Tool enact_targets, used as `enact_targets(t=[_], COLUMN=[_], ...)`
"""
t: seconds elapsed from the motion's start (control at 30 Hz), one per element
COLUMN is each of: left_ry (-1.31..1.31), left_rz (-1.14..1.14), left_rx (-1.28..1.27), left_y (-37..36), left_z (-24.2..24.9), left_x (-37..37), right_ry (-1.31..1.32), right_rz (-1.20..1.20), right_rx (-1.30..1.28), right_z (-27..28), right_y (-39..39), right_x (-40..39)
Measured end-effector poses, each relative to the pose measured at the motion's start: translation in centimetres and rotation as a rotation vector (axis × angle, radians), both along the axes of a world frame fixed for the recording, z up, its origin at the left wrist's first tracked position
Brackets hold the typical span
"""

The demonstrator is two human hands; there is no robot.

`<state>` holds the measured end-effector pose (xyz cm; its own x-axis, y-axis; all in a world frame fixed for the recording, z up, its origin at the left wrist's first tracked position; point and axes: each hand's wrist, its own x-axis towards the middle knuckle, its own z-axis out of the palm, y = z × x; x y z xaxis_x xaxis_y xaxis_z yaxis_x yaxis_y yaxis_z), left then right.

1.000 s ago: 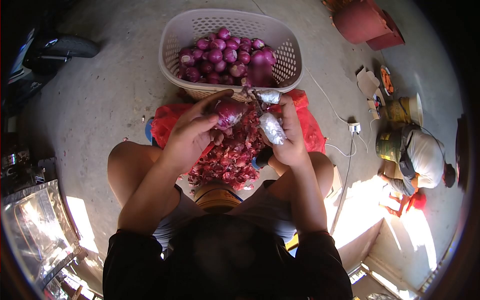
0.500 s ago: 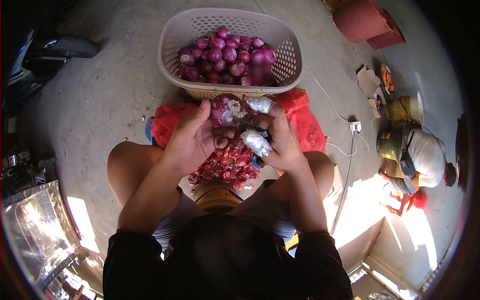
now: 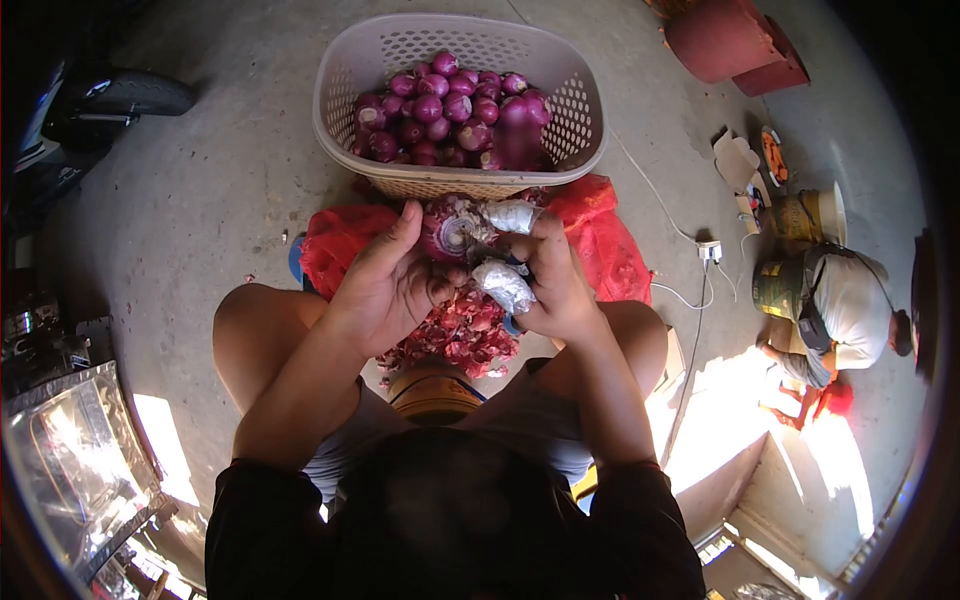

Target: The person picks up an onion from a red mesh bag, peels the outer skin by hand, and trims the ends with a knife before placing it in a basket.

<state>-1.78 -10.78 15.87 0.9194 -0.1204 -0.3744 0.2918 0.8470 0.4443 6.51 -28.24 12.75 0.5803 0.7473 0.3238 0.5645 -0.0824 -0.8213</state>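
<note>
My left hand (image 3: 390,275) is closed around a red onion (image 3: 450,232), its cut, pale end facing me and loose dry skin at its right side. My right hand (image 3: 550,275) is curled against the onion's right side, with its thumb and forefinger wrapped in silver foil or tape (image 3: 503,286). Dark blue bits of something show between its fingers and below them; most of it is hidden. Just beyond my hands stands a grey-beige perforated basket (image 3: 338,150) holding several peeled red onions (image 3: 458,107). Under my hands lies a heap of red onion skins (image 3: 460,335).
A red mesh sack (image 3: 340,245) spreads below the basket on both sides. At right are a power socket (image 3: 709,251) with cords, an opened carton (image 3: 737,160), buckets (image 3: 825,215) and a bent-over person (image 3: 850,300). A motorbike wheel (image 3: 150,92) stands at left.
My right hand's foil-wrapped fingers have moved slightly left, closer against the onion. The onion has turned a little in my left hand, showing more of its cut end.
</note>
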Motion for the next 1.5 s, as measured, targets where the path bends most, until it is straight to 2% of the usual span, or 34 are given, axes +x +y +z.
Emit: enact_targets(t=[0.13, 0.23, 0.3, 0.4, 0.5, 0.63, 0.93, 1.03, 1.13, 1.2, 1.27, 1.5], left_ry=[-0.014, -0.032, -0.065, -0.070, -0.054, -0.034, -0.074, -0.003, -0.111, -0.131, -0.145, -0.193], left_rz=[-0.014, -0.043, -0.055, -0.044, -0.027, -0.003, -0.032, 0.005, -0.065, -0.029, 0.001, 0.020], left_rx=[-0.025, -0.080, -0.108, -0.064, -0.021, -0.018, -0.065, -0.045, -0.132, -0.102, -0.064, 0.017], left_y=[-0.3, -0.1, 0.2, 0.4, 0.4, 0.3, 0.6, 0.4, 0.7, 0.7, 0.6, 0.3], left_z=[-0.4, -0.7, 0.0, 0.1, -0.3, -0.1, -0.6, -0.2, -0.2, -0.3, -0.3, -0.4], left_x=[-0.1, -0.2, -0.3, -0.2, -0.2, 0.0, -0.1, -0.1, -0.2, -0.1, -0.1, 0.0], right_ry=[-0.048, 0.057, 0.324, 0.622, 0.445, 0.246, 0.179, 0.164, 0.345, 0.339, 0.210, 0.167], right_rz=[-0.022, -0.021, -0.105, -0.085, 0.001, 0.070, 0.042, 0.017, -0.075, -0.100, -0.085, 0.028], right_rx=[0.002, 0.126, 0.225, 0.310, 0.161, 0.084, 0.010, 0.115, 0.281, 0.283, 0.185, 0.055], right_z=[1.0, 1.2, 1.6, 1.8, 1.8, 2.0, 1.7, 1.2, 1.4, 1.5, 1.4, 1.8], right_y=[0.1, 0.7, 0.7, 0.1, -0.5, -0.1, -0.2, 0.2, 0.4, 0.3, -0.1, 0.0], right_x=[0.4, 0.2, -0.6, -0.5, 0.2, 0.0, 0.1, 0.1, -0.6, -0.6, -0.1, -0.1])
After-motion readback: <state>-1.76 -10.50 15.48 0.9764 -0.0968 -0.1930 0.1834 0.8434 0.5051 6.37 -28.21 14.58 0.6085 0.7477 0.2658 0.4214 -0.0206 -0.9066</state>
